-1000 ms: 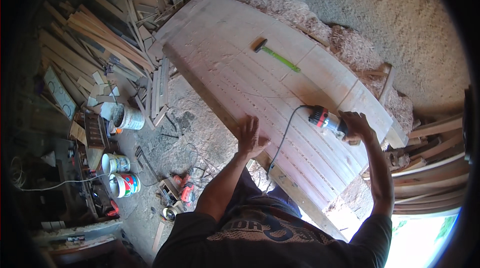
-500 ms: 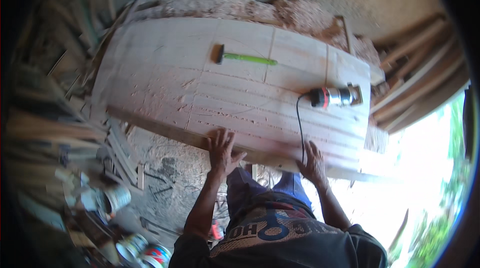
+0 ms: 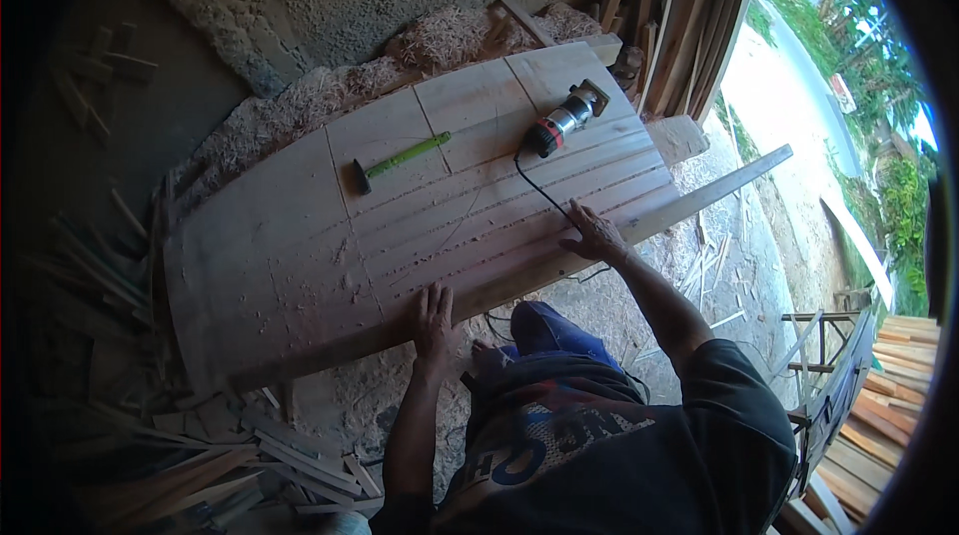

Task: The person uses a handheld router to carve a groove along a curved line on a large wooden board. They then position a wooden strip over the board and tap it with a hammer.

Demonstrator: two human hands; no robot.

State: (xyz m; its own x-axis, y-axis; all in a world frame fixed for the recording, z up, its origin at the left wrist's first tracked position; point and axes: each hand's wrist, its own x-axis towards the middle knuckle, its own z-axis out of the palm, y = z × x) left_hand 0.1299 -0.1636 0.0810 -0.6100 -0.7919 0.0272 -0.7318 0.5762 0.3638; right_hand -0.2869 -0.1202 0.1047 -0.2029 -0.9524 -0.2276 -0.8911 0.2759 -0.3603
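Observation:
A broad pale wooden panel [image 3: 270,235] with several parallel grooves lies before me, wood dust and chips scattered over it. Along its near side runs a long wooden strip [image 3: 714,193] that juts out past the right end. My left hand [image 3: 434,323] rests with its fingers stretched over the near edge. Farther right, my right hand [image 3: 595,237] lies with fingers spread on the panel by the same edge, touching or beside a black cord [image 3: 542,193]. That cord leads to a silver, black and red handheld router [image 3: 566,119] lying on its side. A green-handled hammer [image 3: 402,161] lies left of it.
Heaped wood shavings [image 3: 440,43] line the panel's far side. Upright boards [image 3: 689,25] lean at the back right. Offcuts [image 3: 300,455] lie at the lower left, and stacked planks [image 3: 904,385] show at the right.
My view has turned to the right, so the panel now appears slanted. Both hands remain at its near edge, the right reaching farther onto the panel. Hammer and router still lie on it.

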